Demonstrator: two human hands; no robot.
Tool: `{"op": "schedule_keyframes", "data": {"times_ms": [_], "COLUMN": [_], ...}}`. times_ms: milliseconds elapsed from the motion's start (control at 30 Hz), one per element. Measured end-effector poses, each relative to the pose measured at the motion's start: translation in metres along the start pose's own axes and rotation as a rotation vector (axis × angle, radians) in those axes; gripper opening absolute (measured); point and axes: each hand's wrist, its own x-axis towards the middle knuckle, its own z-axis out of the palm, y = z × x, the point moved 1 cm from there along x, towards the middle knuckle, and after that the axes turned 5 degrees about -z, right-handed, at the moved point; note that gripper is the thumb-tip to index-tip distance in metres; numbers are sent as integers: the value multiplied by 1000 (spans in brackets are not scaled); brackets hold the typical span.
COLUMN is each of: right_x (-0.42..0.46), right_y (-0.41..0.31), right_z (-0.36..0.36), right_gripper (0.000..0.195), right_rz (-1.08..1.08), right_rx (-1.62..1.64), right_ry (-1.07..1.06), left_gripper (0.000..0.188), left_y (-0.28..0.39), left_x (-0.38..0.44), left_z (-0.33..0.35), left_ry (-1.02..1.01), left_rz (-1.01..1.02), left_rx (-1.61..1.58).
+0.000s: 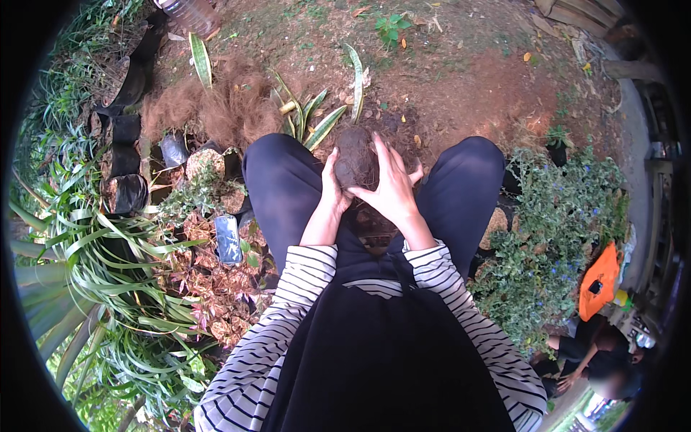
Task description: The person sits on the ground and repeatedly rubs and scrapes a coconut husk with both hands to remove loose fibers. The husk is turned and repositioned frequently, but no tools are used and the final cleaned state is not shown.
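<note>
Between my knees is a dark brown, fibre-covered ball [355,156], apparently soil or coir. My left hand [332,186] cups its left side, thumb upward. Across its right side lies my right hand [393,181], its fingers spread and its thumb pressed low on the ball. A variegated snake plant leaf [357,81] rises just beyond the ball; whether it grows out of it I cannot tell. Several more snake plant leaves [313,116] lie on the soil to the left. A heap of loose brown coir fibre [221,102] spreads farther left, another snake plant leaf [201,60] at its far edge.
To my left are black plant bags [127,137], strappy green plants [116,259] and a smartphone [228,239]. A clear plastic container [191,15] stands far left. Bushy blue-flowered plants [550,237] and an orange bag [598,283] are at right, near another person [588,356].
</note>
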Motion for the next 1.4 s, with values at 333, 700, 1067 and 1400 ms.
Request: {"op": "schedule_keyframes", "data": {"times_ms": [333, 700, 1067, 1400], "right_x": [4, 2, 0, 0], "right_y": [5, 4, 10, 8], "right_z": [-9, -4, -6, -13], "right_gripper": [103, 98, 90, 92], "right_rz": [-22, -101, -74, 22], "right_rx": [-25, -77, -12, 128], "right_ry": [-20, -7, -36, -70], "left_gripper": [62, 61, 62, 64], "left_y": [1, 2, 2, 0], "left_x": [-2, 0, -2, -3], "left_z": [-1, -5, -8, -3], "left_ry": [-21, -52, -51, -58], "left_rz": [-26, -20, -61, -21], "left_rx": [-23, -97, -88, -26]}}
